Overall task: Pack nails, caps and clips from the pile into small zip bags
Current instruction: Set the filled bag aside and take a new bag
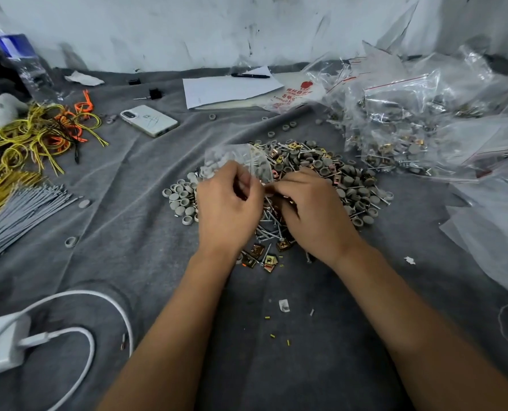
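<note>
- Both hands meet over the pile: the left hand [229, 200] pinches a small clear zip bag [237, 161] by its lower edge, fingers curled round the film, and the right hand [312, 209] is curled too, fingertips at the bag's mouth; whether it pinches the film or a small part I cannot tell.
- Inside the bag, pale caps and a few nails show; it stands up from the hands, just above the pile [320, 173].
- Judged by its look, the bag is thin, limp and slippery, so it is best held at the stiffer zip strip, one hand on each side.
- Nails are stiff and pointed and could pierce the film; caps look light and apt to roll; brass-coloured clips [257, 252] look springy and sharp-edged.
- Filled bags [409, 126] lie heaped to the right on the grey cloth [146, 232].
- Beyond, a bag pack [297, 94] carries a red apple mark and red print, a "5" among it; the rest is too blurred to read.
</note>
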Available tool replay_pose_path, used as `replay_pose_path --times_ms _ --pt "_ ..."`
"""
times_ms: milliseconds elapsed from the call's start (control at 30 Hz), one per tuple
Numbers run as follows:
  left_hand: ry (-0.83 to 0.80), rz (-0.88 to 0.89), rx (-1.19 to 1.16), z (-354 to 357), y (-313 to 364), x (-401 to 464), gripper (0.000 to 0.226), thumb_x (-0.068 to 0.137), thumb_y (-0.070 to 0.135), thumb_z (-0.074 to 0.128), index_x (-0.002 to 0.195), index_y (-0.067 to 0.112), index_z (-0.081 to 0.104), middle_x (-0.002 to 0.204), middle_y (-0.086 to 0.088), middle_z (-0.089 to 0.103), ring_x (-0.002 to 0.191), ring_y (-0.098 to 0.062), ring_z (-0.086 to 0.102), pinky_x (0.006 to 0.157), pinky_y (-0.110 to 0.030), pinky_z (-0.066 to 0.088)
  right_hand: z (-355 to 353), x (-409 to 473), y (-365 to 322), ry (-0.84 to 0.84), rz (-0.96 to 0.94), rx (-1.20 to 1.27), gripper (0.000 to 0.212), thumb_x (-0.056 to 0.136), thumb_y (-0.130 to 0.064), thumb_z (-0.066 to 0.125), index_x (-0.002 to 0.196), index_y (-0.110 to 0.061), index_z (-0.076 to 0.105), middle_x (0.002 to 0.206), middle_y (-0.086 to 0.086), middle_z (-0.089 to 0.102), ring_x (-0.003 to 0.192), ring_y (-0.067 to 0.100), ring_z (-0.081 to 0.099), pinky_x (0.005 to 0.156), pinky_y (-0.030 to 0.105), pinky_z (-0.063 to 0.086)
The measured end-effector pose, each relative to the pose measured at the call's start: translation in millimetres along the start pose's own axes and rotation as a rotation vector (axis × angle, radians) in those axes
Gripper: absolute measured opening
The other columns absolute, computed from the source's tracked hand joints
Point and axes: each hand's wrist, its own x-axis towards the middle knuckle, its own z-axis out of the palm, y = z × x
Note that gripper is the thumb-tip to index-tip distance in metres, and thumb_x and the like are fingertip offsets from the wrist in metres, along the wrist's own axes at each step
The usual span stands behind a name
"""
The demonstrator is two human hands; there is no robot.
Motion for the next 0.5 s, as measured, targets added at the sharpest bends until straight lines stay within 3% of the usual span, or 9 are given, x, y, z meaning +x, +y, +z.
replay_pose_path --times_ms 133,233,300,367,500 --pt "0.089 -0.049 0.015 -6.4 -3.9 4.2 0.019 0.087 0.017 0.060 0.069 0.011 0.059 0.059 0.004 0.058 0.056 -0.014 0.054 0.059 -0.035 0.046 -2.7 -2.5 -2.4 -0.012 0.050 0.071 0.047 0.089 -0.013 0.075 0.133 -0.021 0.063 0.110 -0.006 0.071 0.109 0.014 0.059 0.094 0.034 0.050" --pt "0.324 -0.174 -0.009 -22.2 -12.2 14.2 0.023 0.084 0.020 0.059 0.062 0.018 0.050 0.053 0.010 0.046 0.051 -0.005 0.043 0.056 -0.029 0.037 -4.6 -4.0 -4.7 -0.068 0.076 0.121 0.048 0.085 -0.026 0.081 0.123 -0.027 0.053 0.096 -0.014 0.063 0.093 0.003 0.055 0.081 0.024 0.048" --pt "0.404 -0.257 -0.052 -30.6 -15.9 19.9 0.024 0.081 0.020 0.057 0.060 0.022 0.046 0.053 0.011 0.042 0.050 -0.005 0.038 0.053 -0.027 0.032 -4.6 -3.7 -4.5 -0.090 0.045 0.125 0.031 0.087 -0.021 0.080 0.109 -0.023 0.059 0.094 -0.012 0.063 0.091 0.004 0.055 0.080 0.027 0.050" --pt "0.369 -0.274 -0.065 -30.0 -15.9 19.3 0.023 0.082 0.021 0.056 0.061 0.021 0.046 0.055 0.011 0.042 0.052 -0.004 0.037 0.053 -0.027 0.032 -3.7 -4.1 -4.6 -0.094 0.012 0.105 0.014 0.088 -0.016 0.078 0.096 -0.019 0.066 0.094 -0.010 0.066 0.093 0.008 0.055 0.084 0.031 0.050" --pt "0.207 -0.194 0.011 -14.3 -4.9 6.8 0.025 0.089 0.027 0.058 0.069 0.014 0.053 0.058 0.006 0.052 0.059 -0.013 0.049 0.062 -0.035 0.043 -3.2 -4.9 -2.1 -0.001 0.065 0.059 0.009 0.088 -0.019 0.077 0.092 -0.018 0.069 0.090 -0.007 0.067 0.088 0.009 0.057 0.078 0.029 0.050"
